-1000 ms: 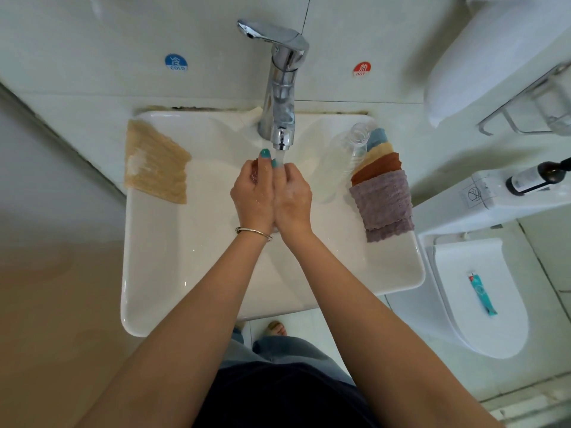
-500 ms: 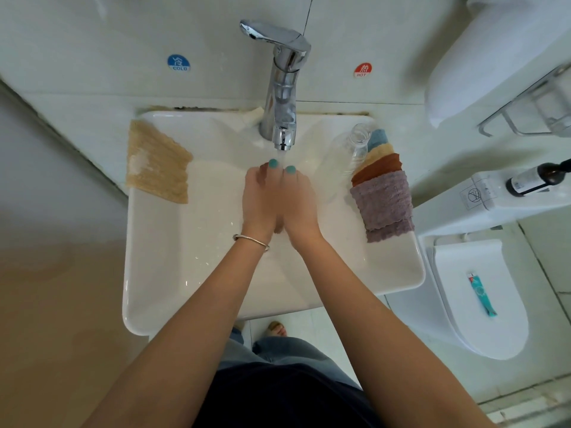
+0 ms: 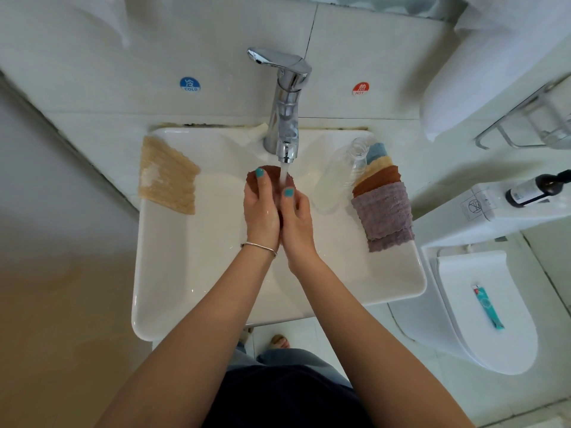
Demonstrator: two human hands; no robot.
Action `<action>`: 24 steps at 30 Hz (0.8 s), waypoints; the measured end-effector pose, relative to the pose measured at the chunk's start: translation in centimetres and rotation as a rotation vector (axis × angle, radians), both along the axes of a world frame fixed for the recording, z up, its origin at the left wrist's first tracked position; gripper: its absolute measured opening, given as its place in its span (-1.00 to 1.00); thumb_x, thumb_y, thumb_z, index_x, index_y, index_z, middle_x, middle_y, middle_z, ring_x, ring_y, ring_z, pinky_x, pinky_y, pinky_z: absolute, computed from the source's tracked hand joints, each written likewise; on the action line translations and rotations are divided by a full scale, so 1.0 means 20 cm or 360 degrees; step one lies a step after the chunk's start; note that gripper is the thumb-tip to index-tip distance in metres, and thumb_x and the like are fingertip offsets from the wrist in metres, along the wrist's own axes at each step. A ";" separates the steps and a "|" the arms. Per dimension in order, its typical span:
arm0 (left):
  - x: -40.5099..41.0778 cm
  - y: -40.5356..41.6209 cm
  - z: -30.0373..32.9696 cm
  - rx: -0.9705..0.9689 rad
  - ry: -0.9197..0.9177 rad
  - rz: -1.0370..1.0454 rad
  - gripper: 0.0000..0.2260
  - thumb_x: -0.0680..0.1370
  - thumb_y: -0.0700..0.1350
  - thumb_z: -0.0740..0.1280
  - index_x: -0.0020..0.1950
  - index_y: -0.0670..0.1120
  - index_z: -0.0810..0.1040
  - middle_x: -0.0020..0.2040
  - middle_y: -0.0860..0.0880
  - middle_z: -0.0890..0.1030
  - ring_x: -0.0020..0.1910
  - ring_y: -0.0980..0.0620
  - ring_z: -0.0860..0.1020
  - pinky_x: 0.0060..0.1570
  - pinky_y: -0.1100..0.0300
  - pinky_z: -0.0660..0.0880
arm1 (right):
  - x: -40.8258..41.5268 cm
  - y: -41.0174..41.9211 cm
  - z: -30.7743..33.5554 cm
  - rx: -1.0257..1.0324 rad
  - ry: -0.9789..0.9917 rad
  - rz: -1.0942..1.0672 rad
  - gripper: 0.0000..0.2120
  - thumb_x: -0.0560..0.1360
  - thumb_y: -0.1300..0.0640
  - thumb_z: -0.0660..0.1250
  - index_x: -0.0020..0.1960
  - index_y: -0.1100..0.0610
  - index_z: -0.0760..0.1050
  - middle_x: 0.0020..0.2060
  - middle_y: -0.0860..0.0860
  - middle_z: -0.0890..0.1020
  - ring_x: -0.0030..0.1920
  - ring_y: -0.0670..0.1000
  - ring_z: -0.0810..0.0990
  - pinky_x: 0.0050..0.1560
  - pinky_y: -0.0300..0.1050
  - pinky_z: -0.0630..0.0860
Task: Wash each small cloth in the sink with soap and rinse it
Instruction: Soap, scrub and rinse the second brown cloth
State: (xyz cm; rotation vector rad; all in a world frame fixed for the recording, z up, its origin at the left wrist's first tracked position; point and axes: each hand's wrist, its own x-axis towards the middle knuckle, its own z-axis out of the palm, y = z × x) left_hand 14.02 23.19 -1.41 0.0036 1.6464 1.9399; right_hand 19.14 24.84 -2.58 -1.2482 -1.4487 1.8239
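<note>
Both hands (image 3: 278, 211) grip a brown cloth (image 3: 272, 174) over the white sink (image 3: 173, 273).

Toothpaste tube (image 3: 489, 307) on toilet lid (image 3: 482, 341)

Soft, even daylight fills the room, cool and slightly greenish on the white tiles, with no hard shadows. The chrome faucet (image 3: 287, 118) carries bright streaks of glare, and faint sheen shows on the wet sink (image 3: 173, 273) basin. The wide-angle lens bends straight lines near the edges, so the sink rim and wall joints curve. The lower left corner is a warm, soft, featureless blur; the centre is reasonably sharp.
</note>
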 end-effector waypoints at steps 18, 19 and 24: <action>-0.09 -0.03 -0.07 -0.0292 0.0652 -0.0434 -0.86 0.58 0.10 0.25 0.13 0.19 0.43 0.11 0.07 0.57 0.09 0.12 0.55 0.08 0.16 0.52 | -0.03 0.13 0.00 0.0260 -0.0047 0.0041 -0.88 0.63 0.04 0.22 0.08 0.05 0.48 0.00 0.01 0.61 0.00 -0.03 0.60 -0.02 -0.10 0.55; -0.08 -0.02 -0.07 -0.0293 0.0649 -0.0400 -0.92 0.59 0.10 0.23 0.05 0.18 0.46 0.06 0.08 0.58 0.06 0.12 0.55 0.08 0.12 0.53 | -0.04 0.13 0.01 0.0253 -0.0046 0.0011 -0.87 0.63 -0.02 0.20 0.04 0.01 0.47 -0.06 -0.03 0.61 -0.05 -0.06 0.60 -0.03 -0.09 0.54; -0.04 0.02 -0.05 -0.0253 0.0589 -0.0035 -0.77 0.58 0.11 0.27 -0.25 0.08 0.39 -0.32 0.13 0.53 -0.32 0.20 0.48 -0.23 0.28 0.43 | -0.10 0.11 0.03 0.0437 -0.0222 -0.0057 -0.78 0.57 -0.16 0.25 0.00 -0.01 0.45 -0.27 -0.14 0.60 -0.26 -0.18 0.57 -0.13 -0.14 0.54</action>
